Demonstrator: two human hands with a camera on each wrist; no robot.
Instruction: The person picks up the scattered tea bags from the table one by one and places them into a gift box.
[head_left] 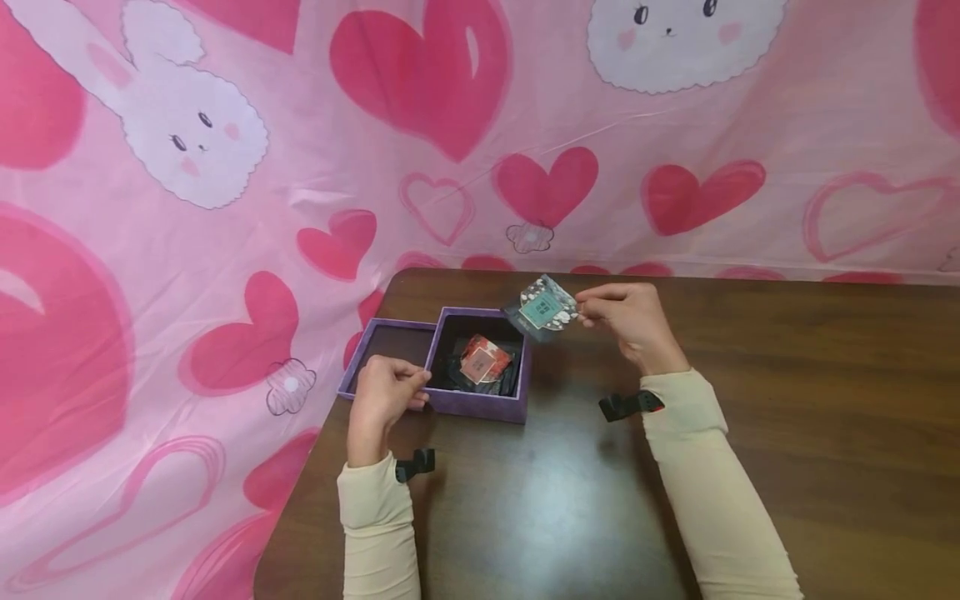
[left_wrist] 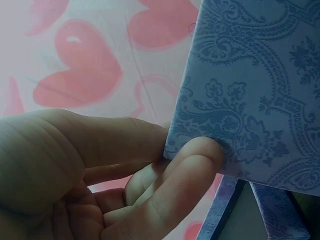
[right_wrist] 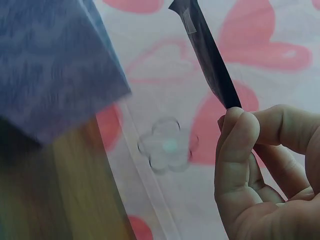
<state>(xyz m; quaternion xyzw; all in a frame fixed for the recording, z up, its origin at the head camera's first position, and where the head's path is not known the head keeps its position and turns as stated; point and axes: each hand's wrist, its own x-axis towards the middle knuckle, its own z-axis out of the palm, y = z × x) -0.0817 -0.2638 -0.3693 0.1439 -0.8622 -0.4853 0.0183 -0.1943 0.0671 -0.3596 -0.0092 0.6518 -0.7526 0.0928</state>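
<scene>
An uncovered purple box (head_left: 480,406) with a dark inside stands on the table. In it lies a sachet with a red and pink label (head_left: 482,362). My left hand (head_left: 386,396) grips the box's near left corner between thumb and fingers; in the left wrist view the patterned box wall (left_wrist: 250,90) shows close up. Above the box's right edge, my right hand (head_left: 633,325) pinches one edge of a flat sachet with a teal label (head_left: 546,308). The right wrist view shows that sachet (right_wrist: 212,60) nearly edge-on as a dark strip.
A shallow purple lid (head_left: 397,350), its inside facing up, lies against the box's left side. Under them is a dark wooden table (head_left: 787,392). Pink cloth (head_left: 465,200) with hearts and rabbits hangs behind and to the left of it.
</scene>
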